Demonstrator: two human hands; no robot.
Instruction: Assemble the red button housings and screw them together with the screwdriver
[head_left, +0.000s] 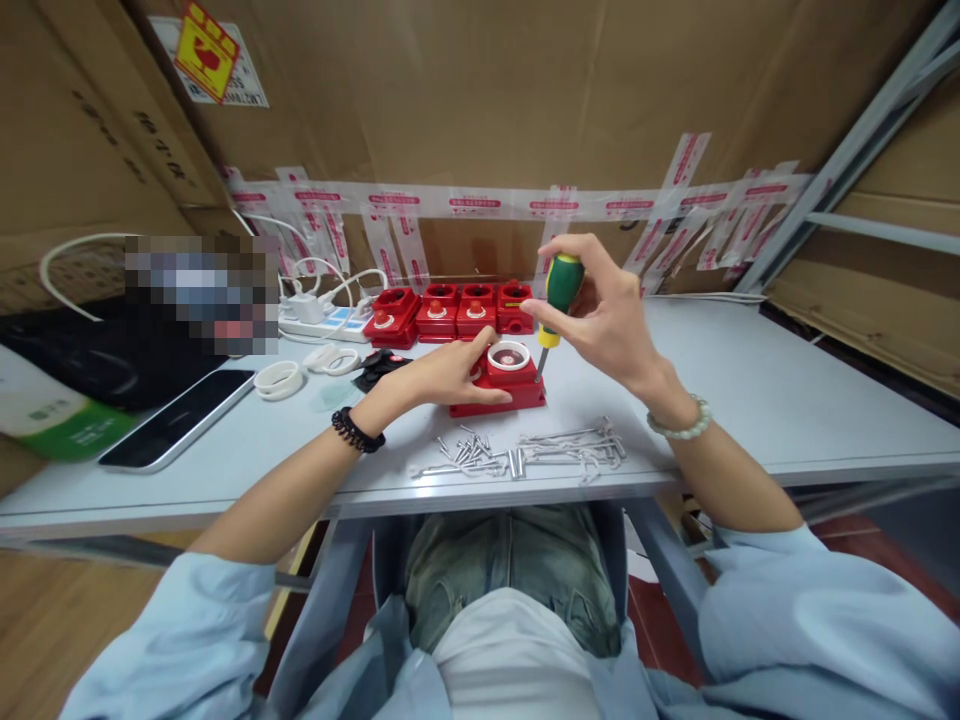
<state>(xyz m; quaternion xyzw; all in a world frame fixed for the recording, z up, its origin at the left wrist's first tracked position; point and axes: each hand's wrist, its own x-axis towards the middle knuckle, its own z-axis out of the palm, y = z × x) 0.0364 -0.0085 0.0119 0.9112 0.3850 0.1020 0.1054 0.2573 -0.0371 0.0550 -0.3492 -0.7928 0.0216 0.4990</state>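
Note:
My right hand [611, 320] grips the green and yellow handle of a screwdriver [563, 285], thumb on one side and fingers on the other. The shaft points down, its tip at the right corner of a red box [501, 398]. A white ring surrounds a round dark window on top of this box. Over the box's left part lies my left hand [450, 370], thumb along the front and fingers behind, holding it against the table. My palm hides much of that side. Several loose screws [471, 450] and thin metal rods [570, 440] with cords lie just in front.
Several similar red boxes [437, 312] stand in a row behind. To the left are a power strip [319, 325] with cables, white rings [278, 380], a black item [382, 368] and a phone [178, 420]. Cardboard [480, 100] walls the back; a metal frame [817, 180] rises at right.

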